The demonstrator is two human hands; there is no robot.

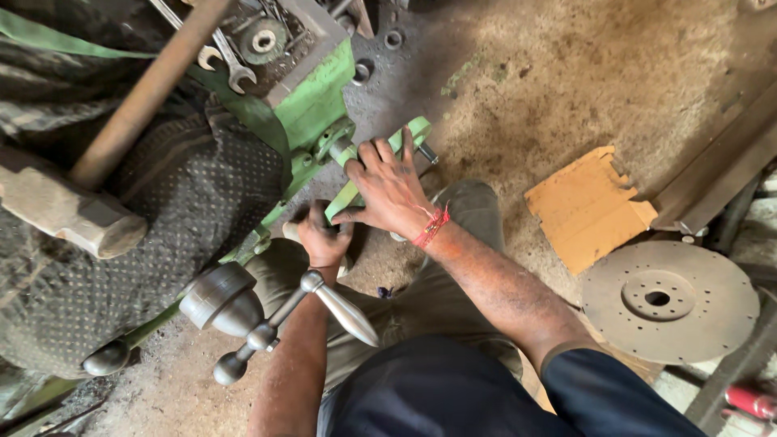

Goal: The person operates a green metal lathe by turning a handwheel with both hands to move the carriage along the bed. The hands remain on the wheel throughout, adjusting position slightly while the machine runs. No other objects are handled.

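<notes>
The big green machine (312, 97) filled the upper left, draped with a dark dotted cloth (121, 235), and a long rusty bar (142, 97) crossed over it. On top of the machine lay a few spanners (231, 69). Below stretched the dusty floor (550, 73), and on it, well to the right, sat a round metal disc (670, 301) with a ring of small holes, just beside a torn piece of cardboard (589, 209). Closer in, a metal crank with ball ends (267, 332) stuck out from the machine's lower edge, over the person's knee.

And there was the action: a green lever (380, 166) jutted out from the machine's side. The right hand (390, 193), a red thread at its wrist, lay flat across that lever, fingers spread apart and pressing on it rather than wrapped around. The left hand (322, 236) sat just below, closed tight in a fist around the lever's lower end, close against the machine.
</notes>
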